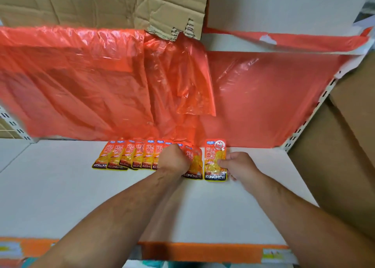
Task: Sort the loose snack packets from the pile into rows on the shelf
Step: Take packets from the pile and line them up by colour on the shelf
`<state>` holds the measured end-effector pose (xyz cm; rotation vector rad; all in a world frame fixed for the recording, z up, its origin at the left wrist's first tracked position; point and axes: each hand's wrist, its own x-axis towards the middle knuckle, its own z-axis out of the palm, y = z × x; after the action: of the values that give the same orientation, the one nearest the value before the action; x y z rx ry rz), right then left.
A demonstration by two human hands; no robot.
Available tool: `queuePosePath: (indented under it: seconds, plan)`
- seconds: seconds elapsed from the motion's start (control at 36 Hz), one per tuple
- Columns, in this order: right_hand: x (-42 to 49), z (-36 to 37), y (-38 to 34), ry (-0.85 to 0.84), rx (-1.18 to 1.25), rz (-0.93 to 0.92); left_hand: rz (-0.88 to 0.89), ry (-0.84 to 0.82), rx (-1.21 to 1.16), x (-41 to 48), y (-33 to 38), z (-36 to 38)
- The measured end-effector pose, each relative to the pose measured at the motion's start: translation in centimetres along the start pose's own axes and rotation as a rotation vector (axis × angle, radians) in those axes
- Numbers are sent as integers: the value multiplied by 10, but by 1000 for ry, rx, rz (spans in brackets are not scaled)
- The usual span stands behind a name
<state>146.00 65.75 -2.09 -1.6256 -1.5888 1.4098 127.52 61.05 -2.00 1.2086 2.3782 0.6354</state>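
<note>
Left hand point(174, 159) grips packet row point(125, 156); right hand point(237, 164) fingers point(222, 162) pinch end packet point(214, 156) at edge

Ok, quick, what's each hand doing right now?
Left hand: fingers curled over the packet row; cannot tell if it has a grip on one.
Right hand: pinching the rightmost packet, just beside the row.

row of packets point(121, 158): orange-yellow, overlapping, centre frame, along the back of the white shelf point(60, 186) | end packet point(196, 164): crumpled, tilted, row's right end | single packet point(212, 154): flat, just right, apart
</note>
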Motion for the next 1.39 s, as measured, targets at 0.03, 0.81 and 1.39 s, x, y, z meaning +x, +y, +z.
queuePosePath:
  seconds: [0.03, 0.81, 1.39]
  plan:
    - [2, -2, 1, -16, -6, -6, -1, 1, 24, -2, 3, 0]
    - [24, 22, -10, -34, -290, 77, 206, 188, 261, -12, -26, -20]
    - [10, 34, -24, 183, -782, -31, 298, 203, 294, -18, -42, -30]
